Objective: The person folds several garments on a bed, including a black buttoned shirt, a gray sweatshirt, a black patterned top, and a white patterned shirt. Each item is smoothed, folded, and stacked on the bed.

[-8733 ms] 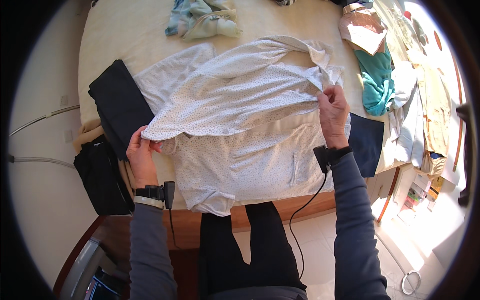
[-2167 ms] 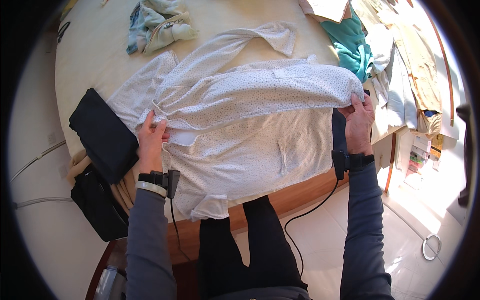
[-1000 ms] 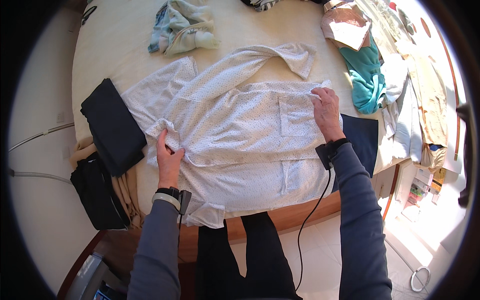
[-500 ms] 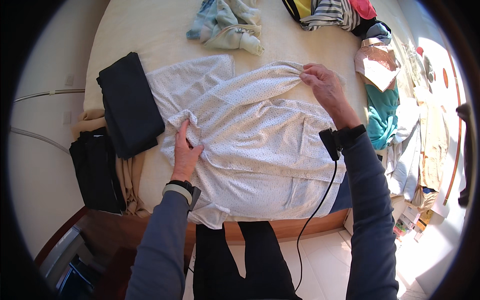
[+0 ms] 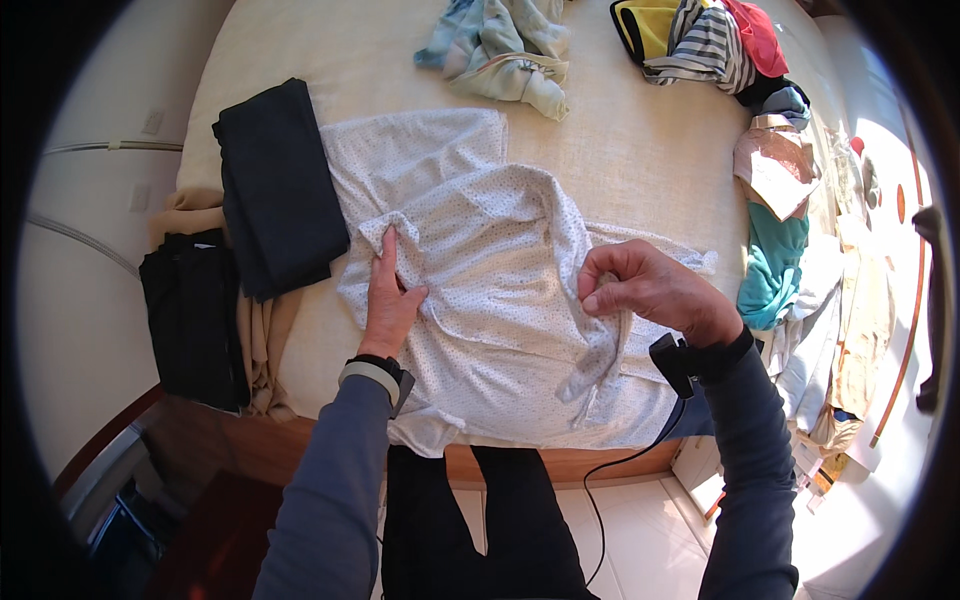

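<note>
A white shirt with small dark specks [image 5: 480, 250] lies spread and rumpled on the cream-covered bed. My left hand [image 5: 390, 305] rests on it near a bunched fold at its left, index finger stretched out and thumb spread; the other fingers are mostly hidden. Over the shirt's right part, my right hand [image 5: 645, 290] is closed, thumb and fingers pinching a raised strip of the cloth. From that pinch the fabric hangs in a loose fold toward the near edge. One narrow end of the shirt pokes out beyond the right hand.
Folded black trousers [image 5: 275, 190] lie left of the shirt, with more black [image 5: 195, 320] and tan clothing [image 5: 270, 350] nearer. A pale scarf-like cloth [image 5: 510, 60] is at the far side. Piled clothes, including a teal garment [image 5: 772, 265], line the right. A black cable [image 5: 600, 510] hangs in front.
My right hand has come nearer and lower, drawing the pinched cloth over the shirt. The far fold has collapsed inward. My left hand keeps its place on the shirt; the view has shifted slightly.
</note>
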A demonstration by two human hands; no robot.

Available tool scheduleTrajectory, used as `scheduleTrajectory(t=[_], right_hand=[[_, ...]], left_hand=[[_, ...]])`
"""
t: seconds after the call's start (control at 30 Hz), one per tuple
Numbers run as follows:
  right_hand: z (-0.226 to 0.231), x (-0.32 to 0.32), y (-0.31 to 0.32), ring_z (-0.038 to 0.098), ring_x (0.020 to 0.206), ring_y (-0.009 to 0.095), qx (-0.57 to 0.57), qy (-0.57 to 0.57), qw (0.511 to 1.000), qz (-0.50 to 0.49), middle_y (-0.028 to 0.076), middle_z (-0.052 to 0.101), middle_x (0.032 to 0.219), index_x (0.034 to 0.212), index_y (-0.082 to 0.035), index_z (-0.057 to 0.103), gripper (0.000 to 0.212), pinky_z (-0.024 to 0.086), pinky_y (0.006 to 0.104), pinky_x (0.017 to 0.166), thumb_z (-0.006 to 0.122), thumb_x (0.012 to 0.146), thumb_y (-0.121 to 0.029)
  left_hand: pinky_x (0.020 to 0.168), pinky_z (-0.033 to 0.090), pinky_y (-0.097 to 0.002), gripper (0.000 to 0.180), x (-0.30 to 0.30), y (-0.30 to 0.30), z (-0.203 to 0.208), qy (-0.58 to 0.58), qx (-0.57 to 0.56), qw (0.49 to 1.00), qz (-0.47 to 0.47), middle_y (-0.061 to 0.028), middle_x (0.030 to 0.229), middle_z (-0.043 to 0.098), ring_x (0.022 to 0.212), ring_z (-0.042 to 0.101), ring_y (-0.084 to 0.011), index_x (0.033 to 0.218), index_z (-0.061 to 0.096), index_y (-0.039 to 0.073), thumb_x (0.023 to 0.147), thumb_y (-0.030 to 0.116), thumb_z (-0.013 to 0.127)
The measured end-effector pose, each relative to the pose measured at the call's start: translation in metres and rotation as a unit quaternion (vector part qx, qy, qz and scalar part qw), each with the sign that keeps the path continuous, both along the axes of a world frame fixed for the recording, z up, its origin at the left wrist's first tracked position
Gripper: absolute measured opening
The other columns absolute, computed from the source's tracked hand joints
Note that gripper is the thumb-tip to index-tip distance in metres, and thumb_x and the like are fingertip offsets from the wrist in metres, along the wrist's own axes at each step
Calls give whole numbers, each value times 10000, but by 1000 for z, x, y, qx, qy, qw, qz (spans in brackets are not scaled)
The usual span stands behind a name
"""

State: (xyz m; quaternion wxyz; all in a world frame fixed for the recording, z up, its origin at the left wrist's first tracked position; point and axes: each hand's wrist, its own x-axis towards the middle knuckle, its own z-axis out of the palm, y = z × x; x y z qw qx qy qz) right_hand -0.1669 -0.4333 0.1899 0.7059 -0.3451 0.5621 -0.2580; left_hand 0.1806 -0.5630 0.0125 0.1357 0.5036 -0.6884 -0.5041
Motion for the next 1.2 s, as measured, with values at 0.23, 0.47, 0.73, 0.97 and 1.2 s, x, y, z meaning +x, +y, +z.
scheduleTrajectory(t=[0.23, 0.47, 0.73, 0.97, 1.2], right_hand=[[-14, -47, -65, 595, 1412, 329, -307, -123, 849, -412, 210, 426, 1683, 1703, -62, 271, 756, 475, 464, 1154, 672, 1075, -189], [-133, -126, 104, 587, 1407, 358, 42, 403, 795, -452, 264, 558, 1572, 1564, 49, 505, 616, 468, 412, 1171, 674, 978, -37], [-189, -187, 213, 748, 1063, 286, 151, 510, 785, -319, 216, 780, 1149, 1290, 60, 703, 432, 573, 383, 932, 749, 927, -171], [-179, -174, 213, 716, 922, 221, 186, 420, 798, -391, 151, 778, 974, 1161, 64, 767, 321, 558, 349, 852, 754, 927, -156], [-160, -157, 214, 651, 881, 149, 70, 303, 821, -479, 48, 701, 957, 1372, 29, 669, 442, 539, 295, 816, 712, 938, -45]], left_hand=[[917, 513, -314, 1083, 3, 1, -8, 9, 5, 1000, 24, -139, 1435, 551, 1029, 578, -232, 1744, 260, 181, 822, -85, 764], [913, 501, -282, 994, 5, -1, -3, 18, 60, 997, 42, -111, 1493, 533, 1006, 550, -191, 1744, 263, 167, 886, -61, 710], [873, 497, -273, 994, 3, -3, -2, 11, 63, 997, 48, -55, 1433, 538, 908, 494, -157, 1747, 270, 194, 895, -89, 698], [1104, 465, -284, 960, 2, -3, -2, 46, 119, 989, 72, -53, 1620, 496, 1310, 577, -171, 1756, 236, 193, 948, -151, 624], [1108, 456, -277, 959, 5, -6, -6, 33, 113, 992, 52, -53, 1669, 454, 1327, 566, -168, 1759, 222, 198, 953, -165, 593]])
